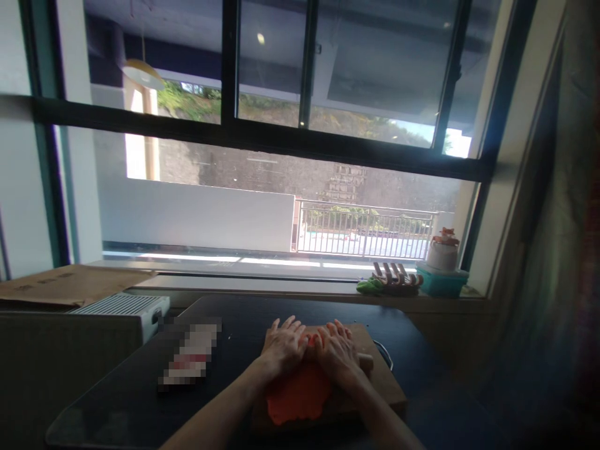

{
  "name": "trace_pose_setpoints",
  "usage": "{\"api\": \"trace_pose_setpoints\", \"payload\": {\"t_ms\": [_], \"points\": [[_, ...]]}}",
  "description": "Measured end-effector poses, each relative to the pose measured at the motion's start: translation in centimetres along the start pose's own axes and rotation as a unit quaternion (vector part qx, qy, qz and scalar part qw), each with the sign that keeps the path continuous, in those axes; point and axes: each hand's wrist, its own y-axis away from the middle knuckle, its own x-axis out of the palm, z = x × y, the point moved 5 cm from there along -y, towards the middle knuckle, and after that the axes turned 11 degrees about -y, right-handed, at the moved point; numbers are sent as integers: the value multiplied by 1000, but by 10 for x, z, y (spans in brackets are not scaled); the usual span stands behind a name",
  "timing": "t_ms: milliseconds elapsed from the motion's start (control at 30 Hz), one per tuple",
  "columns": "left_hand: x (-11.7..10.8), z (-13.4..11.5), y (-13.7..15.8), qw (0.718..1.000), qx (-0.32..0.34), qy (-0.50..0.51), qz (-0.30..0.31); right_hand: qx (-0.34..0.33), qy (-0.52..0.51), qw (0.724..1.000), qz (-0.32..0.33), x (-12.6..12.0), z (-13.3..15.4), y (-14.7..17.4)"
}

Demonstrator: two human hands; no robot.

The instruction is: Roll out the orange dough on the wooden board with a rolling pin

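Note:
An orange sheet of dough or clay (pixel 298 395) lies flattened on a wooden board (pixel 387 387). Across it runs a rolling pin, whose pale handle end (pixel 365 360) sticks out to the right. My left hand (pixel 285 342) presses on the left part of the pin, fingers stretched forward and apart. My right hand (pixel 336 347) lies the same way over the right part, close beside the left, with the thumbs near each other. A bit of orange shows between the hands. Most of the pin is hidden under my palms.
The board rests on a dark table (pixel 225 400); a metal handle (pixel 385 355) curves off its right side. A blurred-out item (pixel 191 356) lies to the left. Brown paper (pixel 70 282) covers a white appliance (pixel 152 312). A teal box (pixel 443 282) stands on the windowsill.

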Motion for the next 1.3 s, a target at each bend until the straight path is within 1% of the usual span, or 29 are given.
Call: {"api": "trace_pose_setpoints", "payload": {"t_ms": [67,200,300,400,567,667,767,967,1067,1167,1300], "points": [[3,3,-12,1000,-17,6,11,21,0,1000,9,1,-5,-16],[12,14,-46,998,-54,16,25,55,-3,998,24,5,-17,-55],[16,20,-60,997,-74,20,29,76,-4,997,34,7,-23,-70],[14,18,-53,998,-61,18,19,65,-2,997,31,6,-20,-61],[3,4,-10,1000,-18,7,-18,-4,9,1000,-10,2,-3,-13],[-3,1,5,999,-8,0,-34,-20,14,999,-22,0,2,2],[-2,3,-3,999,-18,-2,-33,-13,21,1000,-10,1,1,-9],[10,17,-49,998,-63,6,-4,28,21,999,37,1,-11,-57],[14,20,-59,998,-64,11,12,40,15,998,53,1,-13,-64],[13,16,-48,999,-43,11,13,29,15,998,47,0,-9,-51],[5,7,-14,1000,-13,4,-4,-11,11,1000,12,0,1,-17]]}}
